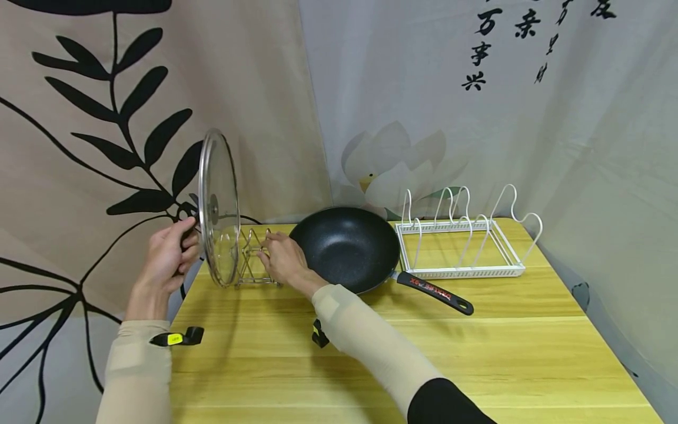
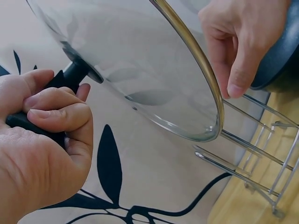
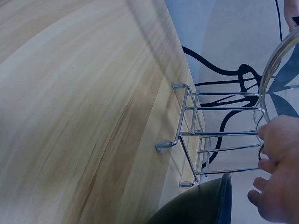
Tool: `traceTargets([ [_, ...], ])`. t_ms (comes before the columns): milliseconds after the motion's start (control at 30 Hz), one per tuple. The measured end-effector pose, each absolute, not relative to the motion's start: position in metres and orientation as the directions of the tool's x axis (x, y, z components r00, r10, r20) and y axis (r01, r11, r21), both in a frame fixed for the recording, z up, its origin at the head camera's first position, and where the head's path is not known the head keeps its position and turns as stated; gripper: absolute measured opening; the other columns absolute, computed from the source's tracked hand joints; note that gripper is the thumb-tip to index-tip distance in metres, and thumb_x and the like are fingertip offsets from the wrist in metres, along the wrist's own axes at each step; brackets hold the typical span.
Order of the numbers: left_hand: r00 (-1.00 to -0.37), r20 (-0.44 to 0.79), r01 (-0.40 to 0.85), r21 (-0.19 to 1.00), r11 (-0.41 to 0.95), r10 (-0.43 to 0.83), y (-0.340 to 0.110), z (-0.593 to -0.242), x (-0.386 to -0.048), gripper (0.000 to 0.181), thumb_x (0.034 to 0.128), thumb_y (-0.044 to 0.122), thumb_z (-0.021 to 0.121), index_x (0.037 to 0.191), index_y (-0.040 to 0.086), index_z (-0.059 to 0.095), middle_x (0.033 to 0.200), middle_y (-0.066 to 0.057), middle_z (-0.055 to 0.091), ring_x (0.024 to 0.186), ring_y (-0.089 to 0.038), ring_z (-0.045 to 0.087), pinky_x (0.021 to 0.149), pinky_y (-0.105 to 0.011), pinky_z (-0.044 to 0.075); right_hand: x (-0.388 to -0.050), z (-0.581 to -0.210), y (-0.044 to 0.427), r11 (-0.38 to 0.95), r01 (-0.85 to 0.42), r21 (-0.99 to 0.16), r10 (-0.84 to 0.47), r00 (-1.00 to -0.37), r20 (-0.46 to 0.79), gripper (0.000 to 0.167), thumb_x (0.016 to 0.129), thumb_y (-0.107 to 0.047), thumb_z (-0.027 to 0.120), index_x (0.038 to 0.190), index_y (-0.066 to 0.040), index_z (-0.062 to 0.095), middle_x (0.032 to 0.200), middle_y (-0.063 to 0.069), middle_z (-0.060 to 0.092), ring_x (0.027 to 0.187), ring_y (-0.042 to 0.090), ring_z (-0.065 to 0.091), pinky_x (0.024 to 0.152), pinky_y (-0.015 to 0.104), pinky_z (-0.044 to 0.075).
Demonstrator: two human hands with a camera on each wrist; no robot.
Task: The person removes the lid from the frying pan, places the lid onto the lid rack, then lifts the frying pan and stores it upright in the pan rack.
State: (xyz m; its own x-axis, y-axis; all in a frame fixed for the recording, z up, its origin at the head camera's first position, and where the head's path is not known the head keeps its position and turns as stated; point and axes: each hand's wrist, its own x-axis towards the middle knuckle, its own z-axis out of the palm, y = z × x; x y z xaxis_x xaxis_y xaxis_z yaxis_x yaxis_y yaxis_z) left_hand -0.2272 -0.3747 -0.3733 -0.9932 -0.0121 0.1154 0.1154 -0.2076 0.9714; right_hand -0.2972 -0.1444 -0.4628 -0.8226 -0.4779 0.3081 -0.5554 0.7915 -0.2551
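Observation:
My left hand [image 1: 168, 253] holds a round glass pot lid [image 1: 221, 200] by its black handle [image 2: 72, 77], fingers curled round it. The lid stands nearly upright in the air, its metal-rimmed lower edge beside a small silver wire rack [image 1: 257, 279]. At the top of that rack, my right hand [image 1: 288, 259] pinches the wire with thumb and fingers. In the right wrist view the rack [image 3: 189, 121] rests on small feet on the table, and the lid's rim [image 3: 271, 70] comes close to the right fingers. Part of the rack is hidden behind the lid and right hand.
A black wok [image 1: 344, 247] sits just right of the wire rack, its long handle [image 1: 435, 292] pointing toward the front right. Farther right stands a white rack [image 1: 461, 273] with looped dividers. The wooden table [image 1: 503, 359] ends against a printed curtain [image 1: 254, 118] at the back.

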Motion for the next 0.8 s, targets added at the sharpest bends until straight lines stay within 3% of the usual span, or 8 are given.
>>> traceTargets([
  [300,-0.997,0.079,0.080,0.982,-0.171,-0.010,-0.379,-0.380,-0.233,0.030,0.1204,0.033,0.056,0.103,0.009,0.059,0.067,0.009,0.047,0.044,-0.007,0.034,0.047,-0.035,0.011,-0.298,-0.463,-0.145,0.795,-0.554,-0.249,-0.477,-0.823,0.310,0.038,0.118,-0.041,0.059,0.146,-0.022,0.077,0.167,-0.002,0.064,0.156,0.020,0.061,0.116,0.030,0.061],
  [800,-1.000,0.020,0.021,0.982,-0.187,-0.005,-0.378,-0.392,-0.237,0.027,0.1199,0.035,0.057,0.115,0.012,0.072,0.067,0.010,0.048,0.043,-0.003,0.039,0.046,-0.033,0.014,-0.299,-0.464,-0.146,0.792,-0.553,-0.260,-0.476,-0.825,0.306,0.038,0.118,-0.041,0.059,0.145,-0.021,0.078,0.166,-0.001,0.064,0.154,0.020,0.063,0.113,0.029,0.062],
])
